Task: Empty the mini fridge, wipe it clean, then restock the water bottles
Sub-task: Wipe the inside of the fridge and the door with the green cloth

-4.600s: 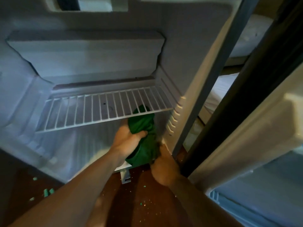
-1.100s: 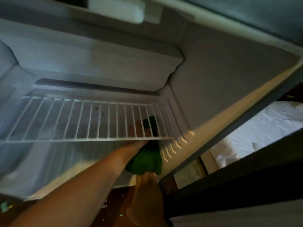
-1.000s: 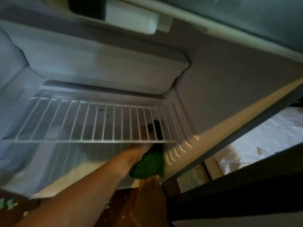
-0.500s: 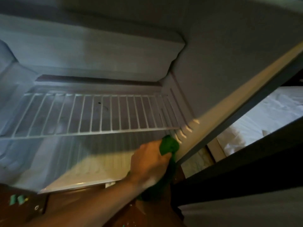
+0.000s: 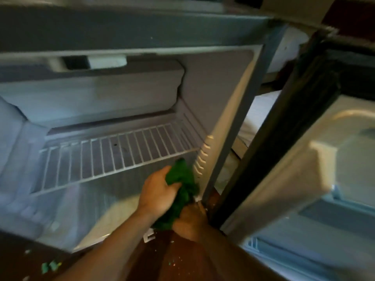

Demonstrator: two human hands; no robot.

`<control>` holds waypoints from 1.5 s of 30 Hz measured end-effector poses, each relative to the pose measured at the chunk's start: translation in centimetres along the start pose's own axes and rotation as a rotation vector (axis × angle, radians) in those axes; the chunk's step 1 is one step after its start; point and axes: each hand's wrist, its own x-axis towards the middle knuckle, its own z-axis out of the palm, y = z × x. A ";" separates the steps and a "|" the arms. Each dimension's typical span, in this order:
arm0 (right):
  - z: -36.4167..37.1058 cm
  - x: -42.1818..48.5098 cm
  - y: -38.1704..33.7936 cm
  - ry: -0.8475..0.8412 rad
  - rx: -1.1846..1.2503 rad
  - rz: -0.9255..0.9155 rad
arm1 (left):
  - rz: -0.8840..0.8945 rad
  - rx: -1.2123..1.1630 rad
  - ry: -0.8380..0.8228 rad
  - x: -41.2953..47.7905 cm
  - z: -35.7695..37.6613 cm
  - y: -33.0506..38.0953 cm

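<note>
The mini fridge (image 5: 213,82) stands open with nothing stored inside. A white wire shelf (image 5: 113,157) spans its middle. My left hand (image 5: 158,191) grips a bunched green cloth (image 5: 182,179) and presses it against the lower right inner wall, just below the shelf's front corner. My right hand (image 5: 188,222) sits lower, at the fridge's bottom right front corner, touching the cloth's hanging end; its grip is hidden. No water bottles are in view.
The fridge door (image 5: 304,179) hangs open on the right, its inner shelves facing me. A white bed (image 5: 257,110) shows through the gap behind it. Small green scraps (image 5: 49,266) and crumbs lie on the dark wooden floor. A white plastic piece (image 5: 149,237) sits by the fridge's front lip.
My left hand has drawn the green cloth out from under the wire shelf toward the front right edge. The view has pulled back, showing the door and my right hand again.
</note>
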 end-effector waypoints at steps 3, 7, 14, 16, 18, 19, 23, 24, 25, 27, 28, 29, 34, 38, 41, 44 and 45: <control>2.2 -2.2 -2.3 0.052 0.683 0.194 | -0.149 -0.328 0.059 -1.4 -2.4 0.4; 1.5 -6.7 -5.4 -0.062 1.769 0.205 | -0.079 -0.219 -0.034 -6.0 -5.2 0.9; -2.1 -15.8 -9.6 -0.080 1.781 -0.207 | 0.304 0.230 -0.011 -12.9 -8.9 5.7; -2.5 -18.0 -10.4 0.110 1.751 -0.273 | 0.435 0.293 -0.067 -15.0 -9.9 9.2; -3.9 -20.2 -10.7 0.273 1.790 -0.319 | 0.507 0.254 -0.176 -16.4 -10.8 12.7; -4.8 -21.5 -10.4 0.357 1.785 -0.347 | 0.506 0.165 -0.253 -17.1 -11.2 14.3; -8.8 -27.6 -6.8 0.592 1.692 -0.432 | 0.510 -0.008 -0.215 -18.8 -11.6 20.6; -9.7 -29.1 -5.8 0.622 1.653 -0.468 | 0.553 0.049 -0.114 -18.7 -11.2 22.4; -10.5 -30.7 -4.9 0.655 1.614 -0.512 | 0.598 0.102 -0.015 -18.4 -10.7 24.2; -12.1 -33.6 -2.9 0.754 1.527 -0.586 | 0.666 0.168 0.137 -17.5 -9.0 27.9; -13.0 -34.9 -1.9 0.809 1.468 -0.617 | 0.681 0.183 0.172 -16.9 -7.9 29.8; -13.9 -36.0 -0.7 0.868 1.396 -0.636 | 0.687 0.202 0.182 -16.1 -6.7 31.5; -18.9 -39.9 7.8 1.226 0.750 -0.552 | 0.670 0.318 0.075 -11.0 -0.5 37.3; -22.6 -41.3 13.3 1.295 0.163 -0.418 | 0.532 0.472 0.010 -6.9 3.0 36.5; -23.8 -40.1 14.6 1.189 -0.142 -0.269 | 0.471 0.786 0.029 -6.1 4.6 35.6; -23.0 -37.1 14.2 1.138 -0.305 -0.102 | 0.427 0.884 0.058 -6.5 4.8 36.0; -22.5 -36.1 13.9 1.161 -0.358 -0.051 | 0.421 0.892 0.060 -6.5 4.8 36.0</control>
